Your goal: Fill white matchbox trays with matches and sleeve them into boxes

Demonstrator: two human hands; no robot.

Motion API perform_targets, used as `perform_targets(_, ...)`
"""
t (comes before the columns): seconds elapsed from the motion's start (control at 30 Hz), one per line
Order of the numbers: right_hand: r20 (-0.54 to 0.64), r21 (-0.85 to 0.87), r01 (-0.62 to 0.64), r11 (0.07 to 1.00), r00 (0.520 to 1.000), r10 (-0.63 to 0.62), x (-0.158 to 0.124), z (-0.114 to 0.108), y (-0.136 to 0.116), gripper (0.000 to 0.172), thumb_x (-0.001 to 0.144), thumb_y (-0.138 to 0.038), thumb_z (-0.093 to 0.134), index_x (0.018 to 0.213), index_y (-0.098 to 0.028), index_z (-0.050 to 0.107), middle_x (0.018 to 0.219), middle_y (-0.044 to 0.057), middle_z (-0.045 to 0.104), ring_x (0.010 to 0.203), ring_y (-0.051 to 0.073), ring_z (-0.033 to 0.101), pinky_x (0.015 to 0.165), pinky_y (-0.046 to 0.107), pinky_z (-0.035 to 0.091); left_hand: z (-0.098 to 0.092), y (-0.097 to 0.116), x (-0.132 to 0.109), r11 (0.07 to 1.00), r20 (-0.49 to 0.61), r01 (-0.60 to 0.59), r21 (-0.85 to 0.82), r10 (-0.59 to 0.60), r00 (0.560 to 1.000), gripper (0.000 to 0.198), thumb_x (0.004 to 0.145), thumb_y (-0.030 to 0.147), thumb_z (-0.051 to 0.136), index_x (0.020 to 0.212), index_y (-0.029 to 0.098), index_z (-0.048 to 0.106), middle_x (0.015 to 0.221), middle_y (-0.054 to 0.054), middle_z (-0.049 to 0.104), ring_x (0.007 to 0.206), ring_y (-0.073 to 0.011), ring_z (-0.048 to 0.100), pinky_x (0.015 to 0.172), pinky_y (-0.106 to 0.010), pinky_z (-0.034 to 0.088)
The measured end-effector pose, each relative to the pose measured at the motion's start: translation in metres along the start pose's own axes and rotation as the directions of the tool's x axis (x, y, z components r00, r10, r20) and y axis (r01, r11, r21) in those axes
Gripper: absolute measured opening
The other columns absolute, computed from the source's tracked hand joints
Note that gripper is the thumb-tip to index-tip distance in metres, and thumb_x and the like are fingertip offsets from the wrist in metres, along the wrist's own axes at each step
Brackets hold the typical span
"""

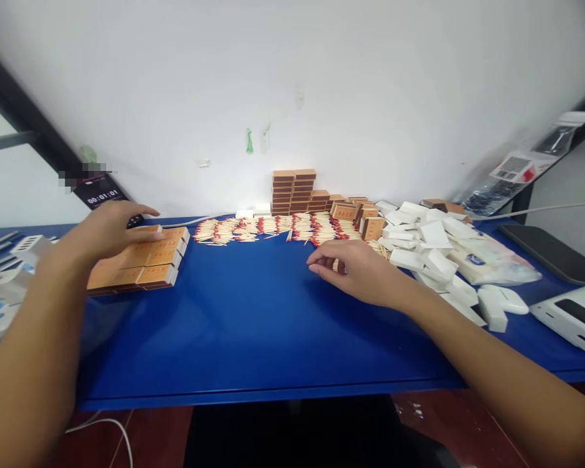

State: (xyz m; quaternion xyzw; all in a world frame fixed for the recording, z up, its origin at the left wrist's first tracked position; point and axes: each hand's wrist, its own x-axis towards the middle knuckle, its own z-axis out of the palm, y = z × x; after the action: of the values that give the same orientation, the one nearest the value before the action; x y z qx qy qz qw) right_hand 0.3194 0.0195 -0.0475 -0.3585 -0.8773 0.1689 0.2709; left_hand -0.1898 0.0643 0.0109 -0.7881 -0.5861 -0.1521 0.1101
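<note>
My left hand is over a block of orange-topped matchboxes at the left of the table. Its fingers stretch out to the right and its thumb rests along a box top. White tray ends face right on several of these boxes. My right hand hovers right of the middle, fingers curled toward the thumb. Pale stick ends, which look like a small bunch of matches, show inside its curl. Behind it, loose red-headed matches lie in a long band of small heaps.
Stacked matchboxes stand against the wall, with loose box sleeves beside them. White inner trays pile up at the right, near a tissue pack and a white device. A phone timer leans at the far left.
</note>
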Motion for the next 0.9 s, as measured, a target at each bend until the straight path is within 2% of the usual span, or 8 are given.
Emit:
perform_targets(0.1,-0.045,-0.064,-0.023,0.998,0.999,0.020,0.003,-0.006,0.002,0.015,0.100,-0.027,0.064,0.091,-0.023,0.076,0.084,0.004,0.079,0.072,0.019,0.069,0.068,0.033,0.050,0.006,0.060,0.004,0.995,-0.104,-0.097,-0.007,0.096,0.990,0.077,0.101,0.085,0.047,0.115,0.017,0.079,0.117,-0.012,0.081,0.109,-0.0287,0.069,0.100,-0.045,0.055)
perform_targets(0.17,-0.095,-0.113,-0.060,0.992,0.994,0.049,0.004,-0.012,0.004,0.017,0.099,-0.029,0.064,0.087,-0.023,0.076,0.080,0.003,0.078,0.070,0.019,0.067,0.066,0.033,0.048,0.015,0.104,0.003,0.974,-0.120,-0.190,-0.122,0.175,0.977,0.059,0.110,0.068,0.047,0.106,0.018,0.080,0.110,-0.010,0.082,0.105,-0.0271,0.071,0.099,-0.044,0.055)
perform_targets(0.27,-0.201,-0.181,-0.130,0.975,0.975,0.093,0.002,-0.025,0.011,0.020,0.100,-0.032,0.063,0.087,-0.023,0.075,0.079,0.004,0.078,0.068,0.020,0.066,0.066,0.035,0.047,0.034,0.160,-0.007,0.905,-0.064,-0.326,-0.274,0.321,0.945,0.041,0.111,0.053,0.055,0.106,0.022,0.081,0.105,-0.006,0.083,0.101,-0.0227,0.074,0.096,-0.038,0.057)
perform_targets(0.37,-0.277,-0.246,-0.182,0.952,0.954,0.111,0.001,-0.035,0.018,0.023,0.100,-0.034,0.062,0.086,-0.023,0.075,0.079,0.005,0.078,0.067,0.021,0.065,0.065,0.036,0.045,0.051,0.189,-0.016,0.814,0.043,-0.392,-0.429,0.452,0.891,0.031,0.111,0.043,0.059,0.108,0.022,0.081,0.105,-0.007,0.081,0.099,-0.0223,0.074,0.092,-0.037,0.058)
perform_targets(0.47,-0.262,-0.221,-0.194,0.956,0.956,0.133,0.007,-0.035,0.022,0.022,0.099,-0.034,0.063,0.087,-0.023,0.076,0.077,0.004,0.077,0.067,0.021,0.066,0.065,0.034,0.044,0.059,0.192,-0.019,0.815,0.044,-0.384,-0.434,0.445,0.894,0.028,0.110,0.040,0.060,0.109,0.021,0.081,0.105,-0.009,0.079,0.098,-0.0233,0.073,0.090,-0.038,0.058)
perform_targets(0.57,-0.125,-0.219,-0.157,0.963,0.983,0.132,0.029,-0.029,0.020,0.021,0.100,-0.030,0.061,0.089,-0.022,0.077,0.078,0.004,0.078,0.069,0.020,0.067,0.065,0.033,0.045,0.059,0.181,-0.016,0.845,0.031,-0.363,-0.394,0.407,0.913,0.028,0.109,0.040,0.060,0.110,0.020,0.081,0.106,-0.010,0.079,0.100,-0.0250,0.073,0.093,-0.040,0.057)
perform_targets(0.67,0.006,-0.321,-0.100,0.942,0.994,0.107,0.067,-0.020,0.012,0.021,0.102,-0.027,0.061,0.101,-0.020,0.080,0.086,0.006,0.080,0.076,0.021,0.071,0.069,0.033,0.047,0.056,0.170,-0.013,0.867,0.024,-0.336,-0.368,0.369,0.929,0.028,0.108,0.040,0.060,0.109,0.020,0.081,0.102,-0.009,0.080,0.097,-0.0253,0.074,0.091,-0.040,0.057)
perform_targets(0.9,0.069,-0.465,-0.082,0.881,0.989,0.128,0.168,0.023,-0.007,0.028,0.107,-0.023,0.057,0.122,-0.013,0.078,0.118,0.018,0.080,0.110,0.029,0.073,0.093,0.043,0.056,0.052,0.167,-0.012,0.891,0.073,-0.303,-0.339,0.346,0.935,0.026,0.106,0.038,0.061,0.107,0.021,0.081,0.091,-0.006,0.081,0.079,-0.0212,0.072,0.076,-0.034,0.054)
